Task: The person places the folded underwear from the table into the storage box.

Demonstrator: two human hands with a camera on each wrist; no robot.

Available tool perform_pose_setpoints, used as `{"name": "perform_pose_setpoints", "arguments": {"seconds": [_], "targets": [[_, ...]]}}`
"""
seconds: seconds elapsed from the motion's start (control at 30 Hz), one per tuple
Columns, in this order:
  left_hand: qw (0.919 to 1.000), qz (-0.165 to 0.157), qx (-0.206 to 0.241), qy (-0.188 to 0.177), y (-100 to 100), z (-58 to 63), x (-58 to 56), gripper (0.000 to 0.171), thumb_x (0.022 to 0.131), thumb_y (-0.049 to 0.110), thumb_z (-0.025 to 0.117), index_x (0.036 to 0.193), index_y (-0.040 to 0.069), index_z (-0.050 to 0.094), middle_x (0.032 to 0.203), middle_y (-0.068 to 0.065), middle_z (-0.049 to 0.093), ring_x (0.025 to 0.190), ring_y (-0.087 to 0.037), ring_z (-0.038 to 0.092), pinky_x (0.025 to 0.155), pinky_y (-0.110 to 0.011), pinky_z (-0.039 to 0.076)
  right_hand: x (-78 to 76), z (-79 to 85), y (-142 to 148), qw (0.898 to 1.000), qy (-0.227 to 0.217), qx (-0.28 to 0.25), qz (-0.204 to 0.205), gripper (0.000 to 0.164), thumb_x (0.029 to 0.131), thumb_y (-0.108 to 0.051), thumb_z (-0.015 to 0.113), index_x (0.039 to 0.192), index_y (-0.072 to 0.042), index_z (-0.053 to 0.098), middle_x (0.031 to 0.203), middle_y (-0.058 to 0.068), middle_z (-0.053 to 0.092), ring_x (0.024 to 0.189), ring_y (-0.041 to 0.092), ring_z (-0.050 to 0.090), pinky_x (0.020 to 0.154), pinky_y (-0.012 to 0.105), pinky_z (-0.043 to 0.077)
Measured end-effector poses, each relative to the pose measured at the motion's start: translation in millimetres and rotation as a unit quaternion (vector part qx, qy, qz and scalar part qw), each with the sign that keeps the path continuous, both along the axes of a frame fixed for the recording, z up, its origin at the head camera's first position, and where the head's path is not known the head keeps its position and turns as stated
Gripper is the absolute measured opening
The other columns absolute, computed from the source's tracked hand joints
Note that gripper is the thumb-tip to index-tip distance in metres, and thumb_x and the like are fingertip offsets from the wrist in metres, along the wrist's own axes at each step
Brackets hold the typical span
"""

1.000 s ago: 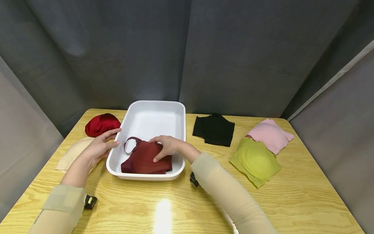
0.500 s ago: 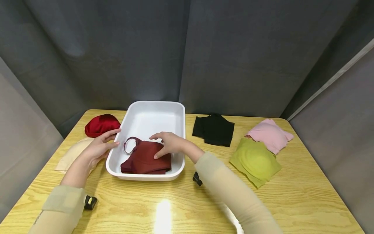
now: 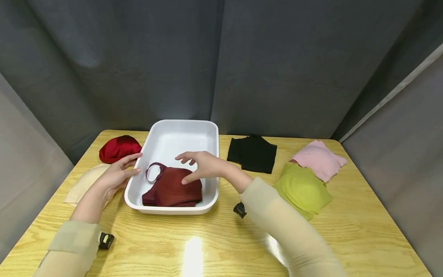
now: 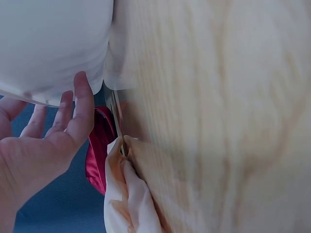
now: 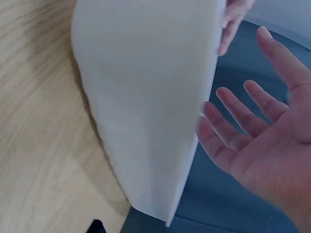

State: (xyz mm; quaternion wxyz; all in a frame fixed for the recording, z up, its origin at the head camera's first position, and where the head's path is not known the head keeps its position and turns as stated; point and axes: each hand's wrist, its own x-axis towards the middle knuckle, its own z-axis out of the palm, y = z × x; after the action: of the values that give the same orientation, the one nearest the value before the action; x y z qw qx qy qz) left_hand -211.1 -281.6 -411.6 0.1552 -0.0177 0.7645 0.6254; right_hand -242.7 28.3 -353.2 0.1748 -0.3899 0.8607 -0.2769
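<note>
A folded dark red bra (image 3: pixel 178 188) lies in the near half of a white plastic tub (image 3: pixel 173 211), its strap looped at the left. My right hand (image 3: pixel 207 165) hovers over the bra, fingers spread and holding nothing. In the right wrist view the same hand (image 5: pixel 272 131) shows above the tub's rim, palm bare. My left hand (image 3: pixel 115 177) rests its fingertips along the tub's left side. From the left wrist view those fingers (image 4: pixel 83 104) lie relaxed against the outer wall.
Left of the tub lie a red satin garment (image 3: pixel 119 149) and a beige one (image 3: pixel 86 182), partly under my left arm. To the right are a black garment (image 3: pixel 254 154), a pink one (image 3: pixel 320 159) and a yellow-green one (image 3: pixel 302 188). Grey curtains (image 3: pixel 283 69) surround the wooden table (image 3: pixel 145 246).
My right hand has lifted off the dark red bra, its fingers spreading, and its forearm has shifted right. The left hand has stayed at the tub's side.
</note>
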Motion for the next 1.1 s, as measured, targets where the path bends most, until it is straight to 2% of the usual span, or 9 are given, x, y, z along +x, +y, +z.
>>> {"name": "perform_pose_setpoints", "arguments": {"seconds": [0.2, 0.6, 0.83, 1.1], "targets": [[1.0, 0.004, -0.006, -0.001, 0, 0.4, 0.4, 0.063, 0.095, 0.015, 0.056, 0.15, 0.018, 0.026, 0.147, -0.018, 0.029, 0.108, -0.018, 0.051, 0.082, -0.029, 0.051, 6.3, 17.4, 11, 1.0, 0.02, -0.016, 0.002, 0.065, 0.077, -0.032, 0.078, 0.134, -0.019, 0.05, 0.125, -0.002, 0.059, 0.11, 0.016, 0.054, 0.089, 0.025, 0.046], [0.9999, 0.008, -0.009, -0.01, 1, 1.0, 1.2, 0.062, 0.095, 0.016, 0.056, 0.15, 0.019, 0.026, 0.146, -0.017, 0.029, 0.112, -0.022, 0.047, 0.083, -0.028, 0.051, 22.6, 44.9, 41, 0.997, 0.015, -0.071, -0.01, 0.061, 0.079, -0.033, 0.077, 0.133, -0.022, 0.052, 0.124, -0.008, 0.057, 0.109, 0.008, 0.053, 0.09, 0.036, 0.048], [0.9999, 0.009, -0.01, -0.003, 0, 2.6, 0.9, 0.063, 0.095, 0.017, 0.056, 0.15, 0.018, 0.025, 0.145, -0.018, 0.031, 0.111, -0.021, 0.047, 0.084, -0.026, 0.051, 29.6, 52.1, 61, 0.993, 0.064, -0.093, -0.028, 0.057, 0.079, -0.032, 0.077, 0.13, -0.023, 0.055, 0.122, -0.009, 0.06, 0.105, 0.005, 0.055, 0.086, 0.032, 0.049], [0.9999, 0.007, -0.011, -0.004, 1, 1.3, 2.7, 0.063, 0.095, 0.017, 0.056, 0.15, 0.018, 0.025, 0.144, -0.018, 0.03, 0.113, -0.023, 0.046, 0.084, -0.027, 0.051, 39.7, 50.6, 85, 0.986, 0.095, -0.124, -0.052, 0.054, 0.079, -0.028, 0.077, 0.128, -0.02, 0.056, 0.121, -0.007, 0.061, 0.103, 0.007, 0.055, 0.086, 0.032, 0.05]]}}
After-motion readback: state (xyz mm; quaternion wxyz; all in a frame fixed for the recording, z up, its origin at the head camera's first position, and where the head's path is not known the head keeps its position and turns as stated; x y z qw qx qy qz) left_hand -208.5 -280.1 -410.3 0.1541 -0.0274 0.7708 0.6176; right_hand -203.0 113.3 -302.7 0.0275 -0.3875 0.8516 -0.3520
